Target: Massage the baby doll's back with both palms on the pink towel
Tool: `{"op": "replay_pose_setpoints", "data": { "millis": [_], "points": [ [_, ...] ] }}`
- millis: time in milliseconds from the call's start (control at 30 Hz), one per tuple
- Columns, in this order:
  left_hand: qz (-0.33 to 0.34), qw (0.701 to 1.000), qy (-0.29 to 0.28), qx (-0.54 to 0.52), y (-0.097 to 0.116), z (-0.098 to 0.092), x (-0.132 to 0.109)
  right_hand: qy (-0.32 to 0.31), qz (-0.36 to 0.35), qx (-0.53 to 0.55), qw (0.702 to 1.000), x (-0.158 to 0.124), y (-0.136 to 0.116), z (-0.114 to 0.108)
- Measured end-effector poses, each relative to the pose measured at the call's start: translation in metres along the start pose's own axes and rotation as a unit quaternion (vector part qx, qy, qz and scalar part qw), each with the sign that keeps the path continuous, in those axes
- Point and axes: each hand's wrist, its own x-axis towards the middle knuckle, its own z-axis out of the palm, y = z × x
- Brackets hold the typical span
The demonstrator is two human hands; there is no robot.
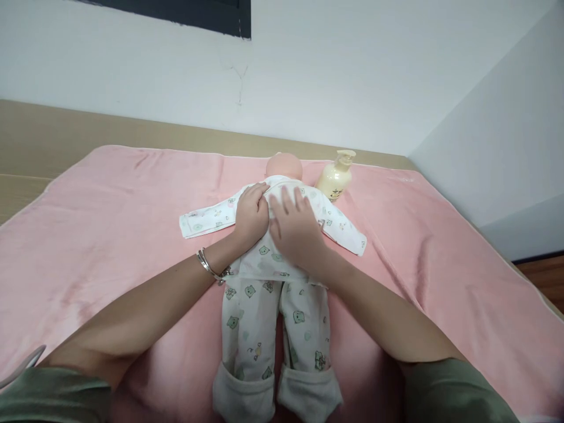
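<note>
A baby doll (284,166) lies on the pink blanket with its head toward the wall and its arms spread. It wears a white long-sleeved top (264,258) and white trousers (253,329), both printed with small green bears. My left hand (253,216) rests on the left part of the doll's upper body, its fingers pointing up toward the shoulder. My right hand (296,226) lies over the middle and right of the top, fingers spread and slightly blurred. Neither hand appears to hold anything. The trouser legs end in wide turned-up cuffs.
A cream pump bottle (335,177) stands beyond the doll's right-hand sleeve. The pink blanket (132,247) covers most of a wooden surface (39,141) that meets a white wall (335,76). A dark frame (211,14) is set in the wall above.
</note>
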Motion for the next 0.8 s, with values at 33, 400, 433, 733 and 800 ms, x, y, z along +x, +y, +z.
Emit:
{"op": "replay_pose_setpoints", "data": {
  "millis": [33,400,433,733,800],
  "points": [
    [-0.001,1.000,-0.004,-0.003,0.000,-0.001,0.000,-0.001,-0.032,-0.002,0.999,-0.003,-0.006,0.000],
    [0.017,0.999,-0.029,0.007,0.003,-0.002,0.000,-0.047,-0.050,0.019,0.997,0.021,0.015,-0.006],
    [0.014,0.999,-0.031,0.005,0.001,-0.002,0.000,-0.039,-0.059,0.004,0.998,0.015,0.008,-0.005],
    [-0.012,0.999,-0.024,-0.023,0.000,-0.003,-0.002,-0.064,-0.119,0.043,0.990,0.014,0.004,-0.005],
    [-0.010,0.999,-0.028,-0.016,0.004,-0.004,-0.001,-0.061,-0.061,0.065,0.994,0.026,0.022,-0.006]
  ]
}}
